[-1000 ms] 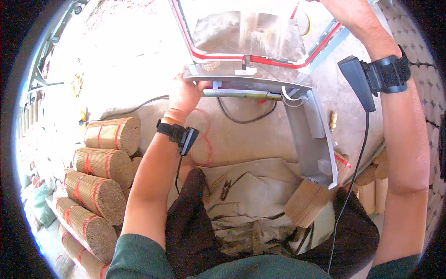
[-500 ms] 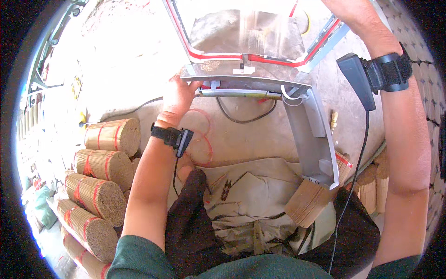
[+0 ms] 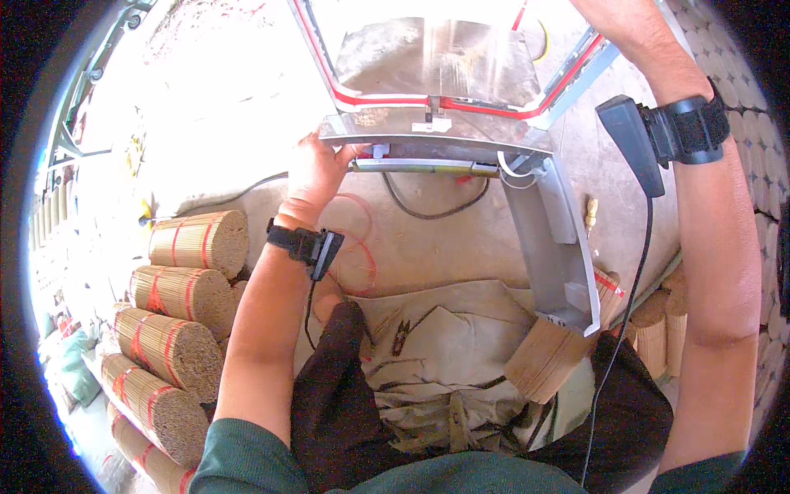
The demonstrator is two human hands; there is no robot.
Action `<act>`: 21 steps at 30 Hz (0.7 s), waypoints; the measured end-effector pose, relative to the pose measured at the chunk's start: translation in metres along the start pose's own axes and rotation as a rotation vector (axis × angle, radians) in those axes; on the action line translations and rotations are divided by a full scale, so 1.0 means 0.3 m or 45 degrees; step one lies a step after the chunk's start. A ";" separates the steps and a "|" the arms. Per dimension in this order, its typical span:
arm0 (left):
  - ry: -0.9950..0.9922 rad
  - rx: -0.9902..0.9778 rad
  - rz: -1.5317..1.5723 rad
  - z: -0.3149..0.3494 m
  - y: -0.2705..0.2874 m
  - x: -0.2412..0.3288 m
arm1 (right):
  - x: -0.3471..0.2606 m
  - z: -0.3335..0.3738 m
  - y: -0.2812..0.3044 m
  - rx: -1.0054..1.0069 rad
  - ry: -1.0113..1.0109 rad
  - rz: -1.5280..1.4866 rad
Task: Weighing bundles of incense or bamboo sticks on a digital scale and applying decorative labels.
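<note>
Whole view: nearly the same as a second ago – the left forearm has slid a little left, and the right hand [image 3: 617, 20] reaches farther past the top edge; the work appears to stand at the same stage.
Floor: pale concrete [image 3: 444, 247], washed out by glare toward the upper left.
Metal housing [image 3: 485, 128]: ahead of the person, with a red-striped rim [image 3: 354, 100] above it and a grey trough [image 3: 539, 239] at its right end; its left corner has shifted slightly left.
Stick bundles [image 3: 177, 288]: tied with red bands, stacked along the person's left.
Cloth [image 3: 453, 329]: creased, greyish, between the legs.
Brown strip stack [image 3: 543, 358]: tilted, near the trough's lower end.
Left hand [image 3: 317, 173]: touching the housing's left corner, thumb under the lip; fingertips hidden, so how firmly they close is unclear.
Right hand's fingers: beyond the upper edge – whether they grip anything does not show.
Black cable [image 3: 436, 216]: looped on the floor below the housing.
Small dark tool [image 3: 401, 336]: plier-like, lying on the cloth.
</note>
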State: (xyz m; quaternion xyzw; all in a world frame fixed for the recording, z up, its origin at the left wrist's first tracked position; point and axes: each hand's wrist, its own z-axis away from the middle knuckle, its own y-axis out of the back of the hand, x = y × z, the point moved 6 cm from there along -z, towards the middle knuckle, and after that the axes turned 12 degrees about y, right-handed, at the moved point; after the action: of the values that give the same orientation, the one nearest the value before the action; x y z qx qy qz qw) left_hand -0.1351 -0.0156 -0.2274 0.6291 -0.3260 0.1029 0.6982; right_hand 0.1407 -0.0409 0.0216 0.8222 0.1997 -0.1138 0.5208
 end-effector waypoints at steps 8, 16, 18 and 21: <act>-0.134 0.045 -0.012 0.010 0.023 0.051 | -0.050 0.028 0.023 0.039 0.140 0.102; -0.135 0.033 -0.083 0.021 0.041 0.083 | 0.015 0.003 0.001 -0.077 -0.076 0.099; -0.124 -0.002 -0.097 0.022 0.064 0.098 | 0.000 0.002 0.002 -0.049 -0.015 0.066; -0.028 -0.336 -0.186 0.032 0.090 0.123 | -0.008 0.010 0.011 -0.041 -0.027 0.029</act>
State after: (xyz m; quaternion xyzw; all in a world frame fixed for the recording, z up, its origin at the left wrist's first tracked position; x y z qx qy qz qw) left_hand -0.1248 -0.0295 -0.1839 0.5548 -0.2978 0.0012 0.7768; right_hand 0.1401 -0.0453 0.0240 0.8146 0.1864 -0.1134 0.5375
